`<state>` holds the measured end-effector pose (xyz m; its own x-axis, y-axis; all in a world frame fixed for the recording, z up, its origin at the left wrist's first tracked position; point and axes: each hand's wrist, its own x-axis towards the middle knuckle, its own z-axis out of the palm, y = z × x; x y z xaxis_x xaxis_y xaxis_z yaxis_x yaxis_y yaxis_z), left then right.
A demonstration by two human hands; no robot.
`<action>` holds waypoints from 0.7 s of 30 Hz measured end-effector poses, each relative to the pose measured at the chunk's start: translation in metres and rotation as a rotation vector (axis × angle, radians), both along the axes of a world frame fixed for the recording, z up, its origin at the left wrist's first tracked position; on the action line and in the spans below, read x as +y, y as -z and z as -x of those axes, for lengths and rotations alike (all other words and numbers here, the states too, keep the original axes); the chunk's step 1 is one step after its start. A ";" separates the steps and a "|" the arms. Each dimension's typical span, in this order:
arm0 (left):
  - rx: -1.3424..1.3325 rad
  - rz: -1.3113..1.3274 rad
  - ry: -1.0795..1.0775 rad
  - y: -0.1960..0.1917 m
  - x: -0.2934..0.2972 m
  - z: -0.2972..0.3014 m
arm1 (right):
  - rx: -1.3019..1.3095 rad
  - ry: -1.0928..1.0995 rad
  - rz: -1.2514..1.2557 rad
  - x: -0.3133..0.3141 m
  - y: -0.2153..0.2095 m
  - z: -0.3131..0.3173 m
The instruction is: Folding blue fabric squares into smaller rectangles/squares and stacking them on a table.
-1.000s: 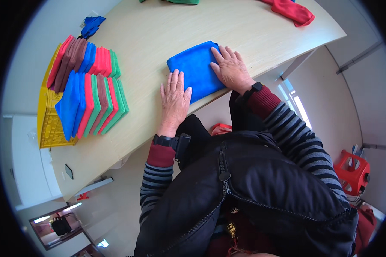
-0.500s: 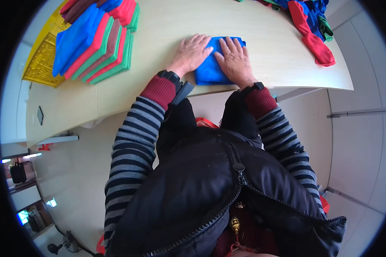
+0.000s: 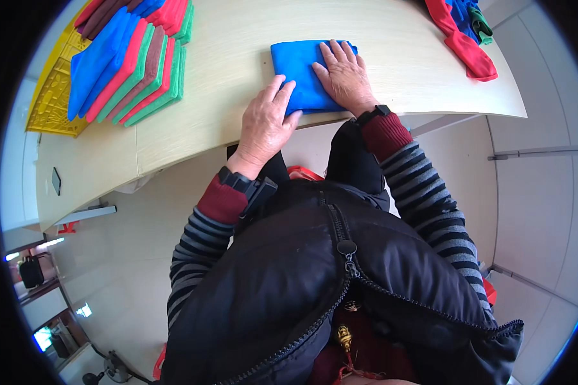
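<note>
A folded blue cloth (image 3: 300,67) lies near the front edge of a pale wooden table (image 3: 225,122). My right hand (image 3: 341,74) lies flat on the cloth's right half, fingers spread. Just left of it, my left hand (image 3: 265,123) rests on the table with its fingertips touching the cloth's near left edge. Neither hand grips anything.
A row of folded cloths in blue, pink, green and brown (image 3: 131,58) lies at the table's left, beside a yellow crate (image 3: 51,102). Loose red, blue and green cloths (image 3: 464,38) are heaped at the far right. A small dark object (image 3: 56,181) lies on the table's left end.
The view has shifted, so the table now sits higher and closer. My left hand has slid back off the blue cloth to its near left edge; the right hand stays flat on it.
</note>
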<state>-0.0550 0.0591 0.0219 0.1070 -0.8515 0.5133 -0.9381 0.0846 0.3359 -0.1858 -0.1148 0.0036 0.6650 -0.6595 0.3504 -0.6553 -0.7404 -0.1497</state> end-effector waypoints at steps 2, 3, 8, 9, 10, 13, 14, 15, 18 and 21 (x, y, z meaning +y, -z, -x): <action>-0.038 0.009 -0.045 0.004 0.000 0.005 | -0.031 -0.015 -0.080 0.005 -0.005 0.004; -0.056 0.014 -0.060 0.005 -0.002 0.008 | -0.045 -0.021 -0.118 0.008 -0.008 0.006; -0.168 0.011 -0.108 0.004 -0.010 0.015 | -0.059 -0.105 -0.018 0.030 -0.008 0.016; -0.207 0.005 -0.119 0.004 -0.011 0.015 | -0.073 -0.112 -0.023 0.029 -0.003 0.017; -0.207 0.002 -0.117 0.004 -0.013 0.016 | -0.088 -0.121 -0.028 0.029 0.000 0.017; -0.379 -0.047 -0.146 0.002 -0.025 0.017 | -0.096 -0.126 -0.030 0.028 0.001 0.017; -0.381 -0.047 -0.145 0.002 -0.026 0.017 | -0.086 -0.121 -0.027 0.028 0.001 0.018; -0.426 -0.059 -0.156 0.001 -0.027 0.017 | -0.076 -0.115 -0.025 0.028 0.001 0.018; -0.515 -0.084 -0.163 -0.003 -0.028 0.020 | -0.039 -0.096 -0.033 0.028 0.001 0.018; -0.619 -0.142 -0.163 -0.006 -0.023 0.020 | -0.015 -0.085 -0.037 0.028 -0.001 0.019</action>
<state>-0.0755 0.0358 0.0275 -0.0384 -0.9135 0.4051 -0.9586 -0.0808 -0.2731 -0.2050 -0.0866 0.0049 0.7142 -0.6136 0.3366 -0.5879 -0.7870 -0.1873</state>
